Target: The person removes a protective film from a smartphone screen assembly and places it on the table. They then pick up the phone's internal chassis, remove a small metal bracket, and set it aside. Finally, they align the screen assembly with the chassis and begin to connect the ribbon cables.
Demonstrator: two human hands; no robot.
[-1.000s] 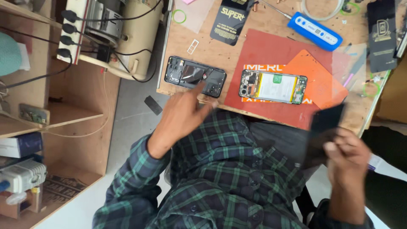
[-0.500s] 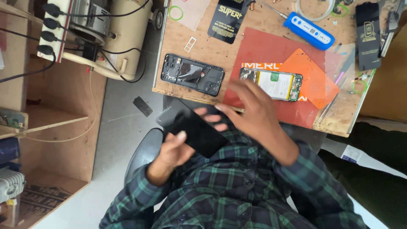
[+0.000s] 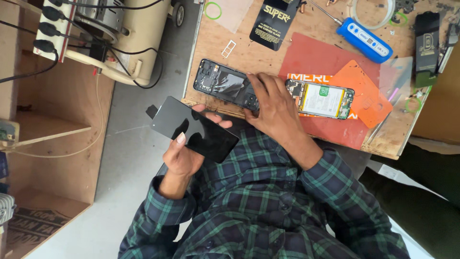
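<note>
Down low, the left hand (image 3: 179,156) grasps a black phone panel (image 3: 194,128) off the bench's near edge; the right hand (image 3: 270,103), fingers spread, presses on the open phone frame (image 3: 223,88) left of the red mat (image 3: 316,60).

A wooden bench (image 3: 215,52) fills the frame from 12 to 3 o'clock. On it lie a red mat (image 3: 316,62), an orange sheet (image 3: 359,91), a blue tool (image 3: 364,41) and a green ring (image 3: 213,9). A power strip (image 3: 50,24) sits at 10 o'clock.
</note>
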